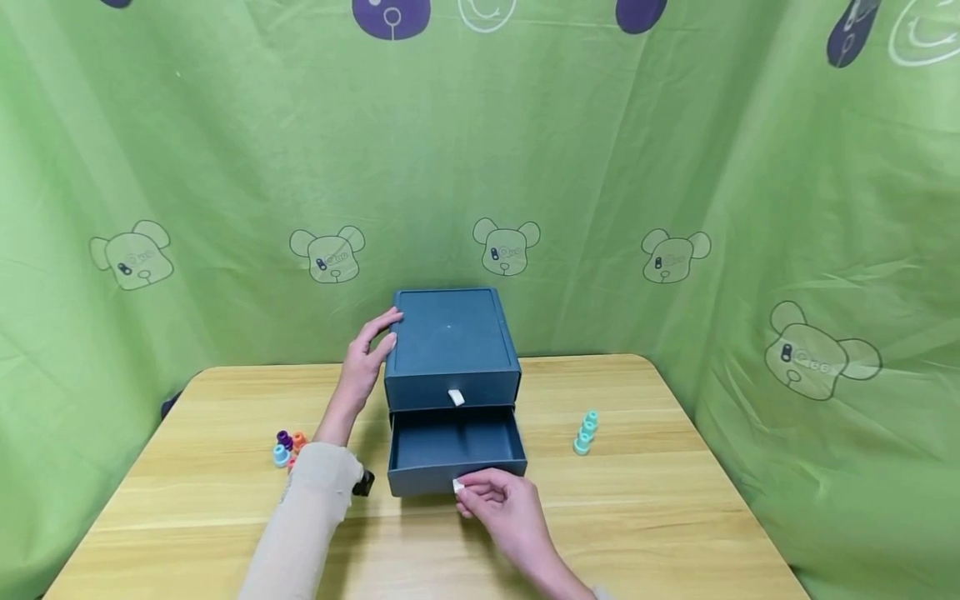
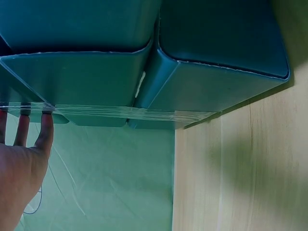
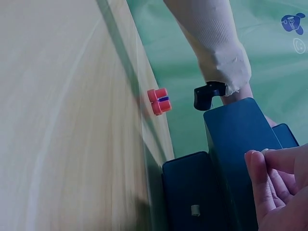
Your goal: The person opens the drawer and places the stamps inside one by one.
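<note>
A dark blue drawer cabinet [image 1: 450, 329] stands at the table's middle. Its pulled-out drawer [image 1: 457, 437] shows a bare inside and lies below a closed upper drawer [image 1: 420, 392]. In the right wrist view, a further closed drawer [image 3: 185, 187] with a white tab [image 3: 195, 210] sits beneath it, nearest the table. My right hand [image 1: 506, 508] pinches the white pull tab [image 1: 457, 485] on the pulled-out drawer's front between thumb and fingers. My left hand [image 1: 363, 362] rests on the cabinet's left side and top edge, its fingers [image 2: 45, 130] extended against the wall.
Left of the cabinet, partly behind the left sleeve [image 1: 311, 500], sit small purple [image 1: 283, 437], orange and light blue [image 1: 281, 455] peg-like pieces. A turquoise row of such pieces [image 1: 585, 433] lies on the right. Clear tape [image 2: 144, 113] runs along the cabinet's side. Green curtains surround the table.
</note>
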`<state>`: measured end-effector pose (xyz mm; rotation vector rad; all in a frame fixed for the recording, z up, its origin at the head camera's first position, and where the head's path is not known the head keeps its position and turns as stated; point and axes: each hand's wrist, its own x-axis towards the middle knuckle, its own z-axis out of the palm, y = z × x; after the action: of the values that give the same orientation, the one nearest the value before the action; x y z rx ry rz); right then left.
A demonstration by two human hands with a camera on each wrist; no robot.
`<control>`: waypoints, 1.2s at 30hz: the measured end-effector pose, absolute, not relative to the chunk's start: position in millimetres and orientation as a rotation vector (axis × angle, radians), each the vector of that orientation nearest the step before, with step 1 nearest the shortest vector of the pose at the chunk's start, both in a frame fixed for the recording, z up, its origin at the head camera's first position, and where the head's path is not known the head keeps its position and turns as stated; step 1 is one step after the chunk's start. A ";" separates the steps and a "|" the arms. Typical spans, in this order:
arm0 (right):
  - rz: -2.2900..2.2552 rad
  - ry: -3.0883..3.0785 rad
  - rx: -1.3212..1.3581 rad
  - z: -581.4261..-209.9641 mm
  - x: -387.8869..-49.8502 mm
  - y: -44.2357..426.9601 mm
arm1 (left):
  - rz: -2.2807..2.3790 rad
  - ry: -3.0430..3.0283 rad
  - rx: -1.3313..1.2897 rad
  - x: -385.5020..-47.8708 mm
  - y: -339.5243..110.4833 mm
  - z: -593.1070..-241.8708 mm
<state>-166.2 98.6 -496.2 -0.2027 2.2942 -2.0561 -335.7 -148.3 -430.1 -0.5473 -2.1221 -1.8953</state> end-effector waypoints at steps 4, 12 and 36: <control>-2.038 2.296 -0.188 -495.6 -161.0 99.6 | -1.895 -2.118 -0.551 -336.0 -148.3 -430.2; -2.004 2.286 -0.165 -495.7 -152.1 102.1 | -1.903 -2.123 -0.546 -335.7 -148.3 -429.8; -1.943 2.265 -0.072 -499.5 -139.2 103.1 | -1.903 -2.123 -0.551 -334.8 -148.7 -428.5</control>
<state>-139.2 103.1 -499.5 -0.0717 2.2646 -1.9430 -334.8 -148.7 -428.5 -0.5514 -2.1226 -1.9026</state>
